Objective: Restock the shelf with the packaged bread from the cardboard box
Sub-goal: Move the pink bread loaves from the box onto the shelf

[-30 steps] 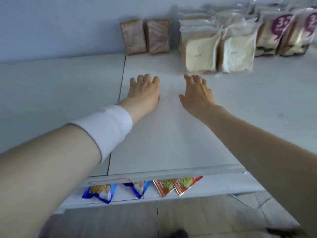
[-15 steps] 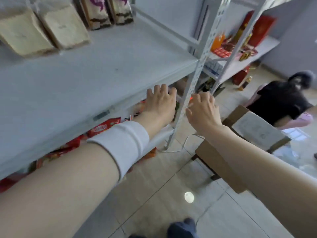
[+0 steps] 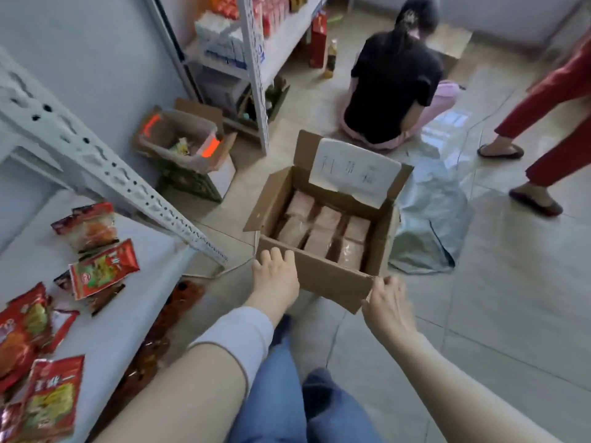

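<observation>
An open cardboard box (image 3: 323, 276) stands on the tiled floor ahead of me, its flaps up, one with a white paper label. Inside lie several brownish packaged breads (image 3: 323, 231) in rows. My left hand (image 3: 275, 276) hovers at the near left wall of the box, fingers apart and holding nothing. My right hand (image 3: 388, 306) is at the near right flap corner, fingers loosely curled, nothing held. The white shelf (image 3: 128, 314) is at my left, only its lower level showing.
Red snack packets (image 3: 102, 273) lie on the lower shelf. A slanted white shelf post (image 3: 128, 187) crosses between shelf and box. A person in black sits on the floor (image 3: 396, 84) beyond the box; red-trousered legs (image 3: 550, 123) stand right. A silver bag (image 3: 431, 219) lies beside the box.
My view has swung from the upper shelf down and right to the floor. Both empty hands moved off the shelf and down to the near edge of the cardboard box.
</observation>
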